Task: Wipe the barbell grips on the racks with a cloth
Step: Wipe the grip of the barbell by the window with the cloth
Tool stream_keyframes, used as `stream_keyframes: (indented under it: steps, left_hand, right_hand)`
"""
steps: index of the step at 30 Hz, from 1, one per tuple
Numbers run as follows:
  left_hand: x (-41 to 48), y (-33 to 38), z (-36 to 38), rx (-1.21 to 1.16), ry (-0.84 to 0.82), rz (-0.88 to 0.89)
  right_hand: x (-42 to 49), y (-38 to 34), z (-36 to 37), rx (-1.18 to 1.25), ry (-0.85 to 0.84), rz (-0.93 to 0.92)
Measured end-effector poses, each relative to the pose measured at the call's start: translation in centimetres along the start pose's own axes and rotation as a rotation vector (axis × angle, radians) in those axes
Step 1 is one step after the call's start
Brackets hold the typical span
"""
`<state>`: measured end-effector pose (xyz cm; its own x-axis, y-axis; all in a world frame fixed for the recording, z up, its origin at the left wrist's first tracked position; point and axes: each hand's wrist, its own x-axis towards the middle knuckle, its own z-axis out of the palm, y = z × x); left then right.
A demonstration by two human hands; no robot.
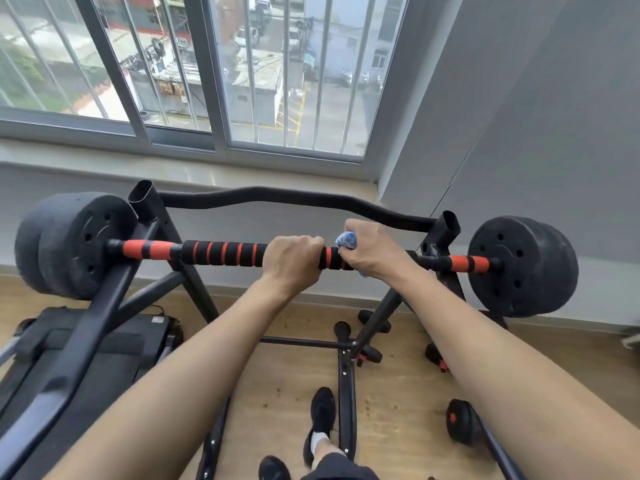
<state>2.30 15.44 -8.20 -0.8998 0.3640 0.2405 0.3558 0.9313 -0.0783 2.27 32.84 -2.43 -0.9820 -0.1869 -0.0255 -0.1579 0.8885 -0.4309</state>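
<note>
2 black weight plates (69,244) are sitting at the left end of the barbell (145,249), which is lying across a black rack (162,216) below the window (218,81). The left grip (292,261) is curling over the foam sleeve (239,254), clenching it at mid-bar. Just beside it, the right grip (375,254) is squeezing a blue cloth (346,240) against the same sleeve. More plates (523,268) are hanging at the right end.

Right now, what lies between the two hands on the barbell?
In the head view, only a short bare stretch of black foam grip with red stripes; the right hand grips a blue cloth beside it.
</note>
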Motion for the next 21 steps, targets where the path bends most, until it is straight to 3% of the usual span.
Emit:
stream_keyframes:
  steps: [2, 3, 4, 8, 10, 12, 17, 21]
  left_hand:
    - [-0.7, 0.7, 0.7, 0.034, 0.138, -0.023]
    - [-0.5, 0.8, 0.4, 0.024, 0.111, -0.034]
    - [-0.1, 0.8, -0.4, -0.002, 0.018, -0.031]
    - [2.8, -1.4, -3.8, -0.308, -0.624, -0.013]
    - [3.5, -1.7, -4.1, -0.411, -0.746, -0.035]
    - [2.8, -1.1, -3.8, -0.317, -0.637, -0.042]
    - [-1.3, 0.6, -0.5, -0.011, 0.049, 0.001]
    - [-2.2, 1.1, 1.2, -0.013, 0.264, -0.021]
  right_hand:
    - [-0.3, 0.0, 0.1, -0.002, 0.004, 0.008]
    - [-0.5, 0.0, 0.1, 0.006, -0.001, 0.008]
    - [-0.6, 0.0, 0.1, 0.014, -0.006, 0.002]
    - [-1.1, 0.2, -0.8, 0.040, -0.055, -0.024]
    - [-1.3, 0.2, -0.9, 0.038, -0.067, -0.020]
    - [-1.5, 0.1, -0.4, 0.018, -0.025, -0.019]
    - [-1.6, -0.3, 0.4, -0.060, 0.074, -0.001]
    - [-1.7, -0.6, 0.4, -0.059, 0.029, 0.037]
